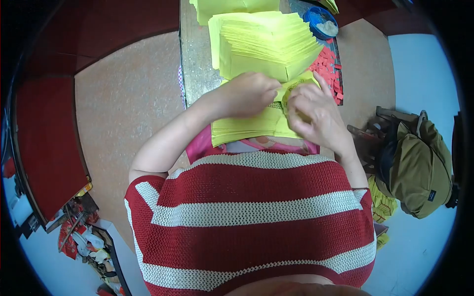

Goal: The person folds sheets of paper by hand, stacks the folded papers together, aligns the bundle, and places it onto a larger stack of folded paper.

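Yellow printed sheets lie in a stack at the near end of the table, close to my body. My left hand is closed above the left part of these sheets; what its fingers hold, if anything, is hidden. On the right side, my right hand is curled over the sheets, its thumb and fingers around a raised yellow edge. Just beyond both hands stands a thick fanned pile of folded yellow paper.
A blue bowl with whitish contents sits at the table's far right. Small red pieces are scattered along the right edge. An olive backpack rests on a chair to the right. Cluttered items lie at lower left.
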{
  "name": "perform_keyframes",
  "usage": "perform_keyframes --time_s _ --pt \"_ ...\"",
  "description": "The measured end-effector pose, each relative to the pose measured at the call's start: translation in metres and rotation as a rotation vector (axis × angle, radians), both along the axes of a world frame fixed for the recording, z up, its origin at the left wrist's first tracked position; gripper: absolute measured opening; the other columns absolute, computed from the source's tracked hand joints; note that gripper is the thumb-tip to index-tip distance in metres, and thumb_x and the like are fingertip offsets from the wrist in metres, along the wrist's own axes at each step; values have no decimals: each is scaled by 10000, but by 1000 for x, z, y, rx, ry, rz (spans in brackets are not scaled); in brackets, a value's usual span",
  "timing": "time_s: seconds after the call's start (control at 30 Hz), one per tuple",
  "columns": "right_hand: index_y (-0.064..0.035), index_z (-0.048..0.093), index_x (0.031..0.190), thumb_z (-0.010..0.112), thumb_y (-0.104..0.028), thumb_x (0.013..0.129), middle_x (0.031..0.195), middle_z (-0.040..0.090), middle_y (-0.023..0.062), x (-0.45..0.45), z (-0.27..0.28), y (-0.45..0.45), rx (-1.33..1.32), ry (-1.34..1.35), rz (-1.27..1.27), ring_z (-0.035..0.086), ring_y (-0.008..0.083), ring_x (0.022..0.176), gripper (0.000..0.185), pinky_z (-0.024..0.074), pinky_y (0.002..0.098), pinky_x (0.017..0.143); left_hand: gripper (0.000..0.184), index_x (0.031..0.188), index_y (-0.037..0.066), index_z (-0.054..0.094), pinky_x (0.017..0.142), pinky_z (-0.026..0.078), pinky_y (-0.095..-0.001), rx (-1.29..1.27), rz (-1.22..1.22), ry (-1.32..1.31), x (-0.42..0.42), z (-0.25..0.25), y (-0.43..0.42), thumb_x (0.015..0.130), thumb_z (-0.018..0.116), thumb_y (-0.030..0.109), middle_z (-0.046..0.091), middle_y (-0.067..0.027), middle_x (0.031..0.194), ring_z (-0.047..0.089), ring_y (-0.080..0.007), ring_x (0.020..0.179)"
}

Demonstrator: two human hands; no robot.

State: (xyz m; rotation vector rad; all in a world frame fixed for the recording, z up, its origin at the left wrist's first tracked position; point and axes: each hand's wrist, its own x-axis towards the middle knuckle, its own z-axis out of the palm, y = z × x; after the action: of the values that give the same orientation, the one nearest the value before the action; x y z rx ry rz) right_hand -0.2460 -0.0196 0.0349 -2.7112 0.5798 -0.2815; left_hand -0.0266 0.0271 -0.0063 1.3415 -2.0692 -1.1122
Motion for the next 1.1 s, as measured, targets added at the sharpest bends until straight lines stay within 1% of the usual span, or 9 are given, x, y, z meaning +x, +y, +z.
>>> perform_keyframes --time_s 0.03,0.17,0.3,0.4,0.47,0.67,0.73,0.9,1.1 --pt "-90 559 765 664 -57 752 800 614 61 -1 1 2 9 -17 -21 633 227 849 111 263 547 1158 329 1237 28 623 764 528 -410 181 19 52 1 5 -3 987 515 214 701 -194 936 692 -322 841" --pt "-90 557 786 672 -78 801 675 589 37 -5 7 -8 41 -72 -128 644 226 691 116 243 548 1166 316 1187 9 642 771 507 -429 222 15 166 1 2 -2 992 493 209 688 -204 893 668 -348 807" --pt "-87 566 803 671 -68 799 701 610 27 4 -1 -18 43 -125 -133 662 212 728 107 244 543 1167 294 1128 -12 653 765 504 -427 -24 20 134 -6 -4 0 979 508 196 685 -202 848 656 -347 778" --pt "-92 589 835 678 -71 800 771 637 21 2 4 -20 86 -168 -141 671 217 828 98 240 540 1169 281 1114 -11 654 752 512 -415 -15 -7 124 -3 -2 -4 974 517 191 697 -187 853 670 -326 786" --pt "-104 657 923 717 -137 811 898 663 42 -6 20 -10 -309 -56 -125 647 233 1008 132 235 541 1168 273 1114 -7 653 742 516 -411 24 -21 121 -1 4 -8 973 522 186 705 -175 861 680 -304 785" --pt "-101 737 992 727 -269 829 1164 661 80 -4 9 10 -101 124 16 560 250 1197 235 234 550 1162 181 1021 2 680 675 550 -311 -261 418 75 12 29 -6 939 601 142 712 -77 824 675 -142 722" --pt "-77 738 944 724 -245 827 1199 657 90 -3 4 -2 -95 63 -10 554 263 1205 205 245 550 1154 148 1009 28 688 686 559 -287 -419 374 231 12 38 3 926 624 133 713 -75 825 691 -147 746" --pt "-72 726 894 722 -157 800 1115 682 78 3 -4 -17 -95 -65 -97 577 278 1173 127 268 544 1132 249 1107 31 643 766 541 -424 -88 72 18 2 15 12 956 569 214 709 -156 954 696 -308 851" --pt "-78 646 785 708 -118 780 896 667 31 -1 -5 -1 -18 -72 -64 626 234 1038 75 263 545 1142 261 1117 2 643 709 517 -415 48 41 43 0 -6 -3 973 532 188 688 -182 853 668 -309 750"
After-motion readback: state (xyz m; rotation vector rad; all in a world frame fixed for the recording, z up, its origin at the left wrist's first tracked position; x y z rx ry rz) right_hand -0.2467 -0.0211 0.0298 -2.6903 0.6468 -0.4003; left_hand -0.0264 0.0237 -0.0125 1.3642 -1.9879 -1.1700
